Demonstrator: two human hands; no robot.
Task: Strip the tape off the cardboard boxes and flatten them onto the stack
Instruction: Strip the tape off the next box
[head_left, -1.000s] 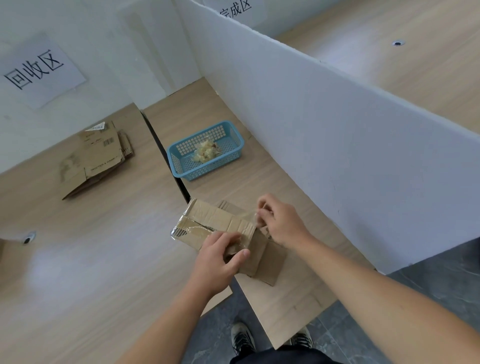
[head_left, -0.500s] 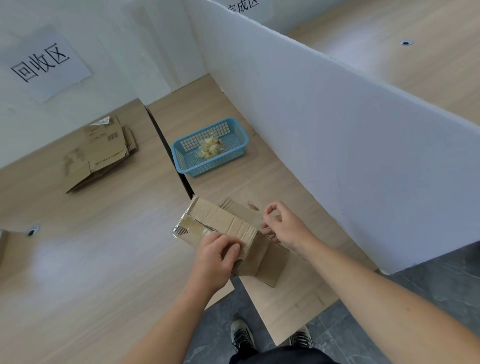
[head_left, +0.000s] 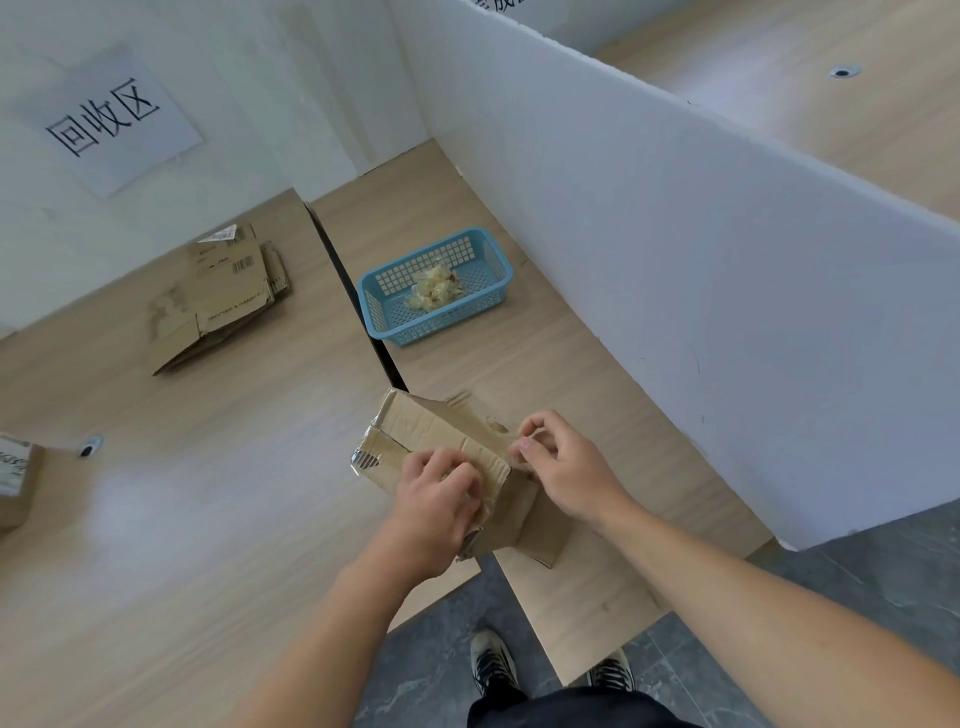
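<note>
Above wooden table (head_left: 571, 364), left hand (head_left: 434, 512) and right hand (head_left: 563, 467) grip box (head_left: 436, 431).

1. A white paper sign (head_left: 111, 119) on the left wall reads "回收区" in large black characters.
2. The top sheet of the flattened cardboard stack (head_left: 223, 296) carries the print "PROCTER & GAMBLE", a printed barcode and a white barcode label. Their digits are too small to read.
3. A second sign (head_left: 493, 4) at the top edge is cut off and unreadable.
4. A box label (head_left: 10, 467) at the left edge shows partial letters, seemingly "SS".

Wooden table (head_left: 156, 519): flattened cardboard stack (head_left: 218, 296), blue basket (head_left: 488, 260).
</note>
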